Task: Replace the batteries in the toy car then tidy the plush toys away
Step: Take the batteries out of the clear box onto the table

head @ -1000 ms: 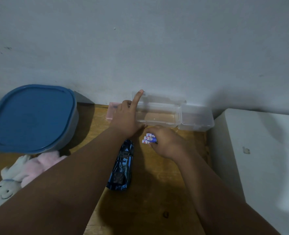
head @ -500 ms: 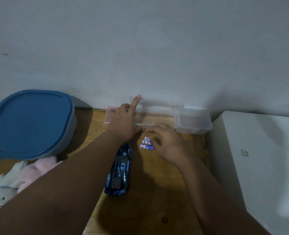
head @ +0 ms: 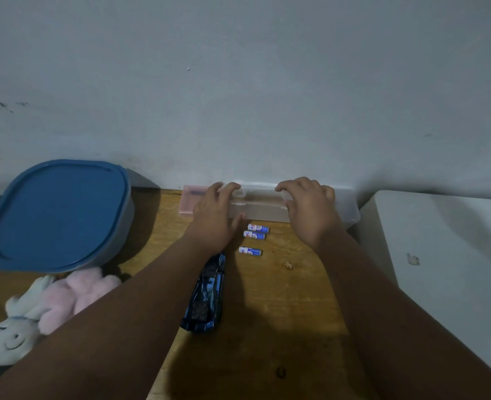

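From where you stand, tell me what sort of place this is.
Likely a room at home, not a workshop: plush toys and a toy car lie on a wooden surface beside a blue-lidded tub.

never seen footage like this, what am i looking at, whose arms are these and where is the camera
There is no machine here. These are a person's two bare arms, filmed by one wide-angle camera worn on the head and looking forward and down, so the arms enter from the bottom edge. The left hand and the right hand both curl their fingers over a clear box that stands against the wall. On the wooden table lie three loose batteries, with a blue toy car just nearer the camera. At the left sit plush toys and a tub with a blue lid.
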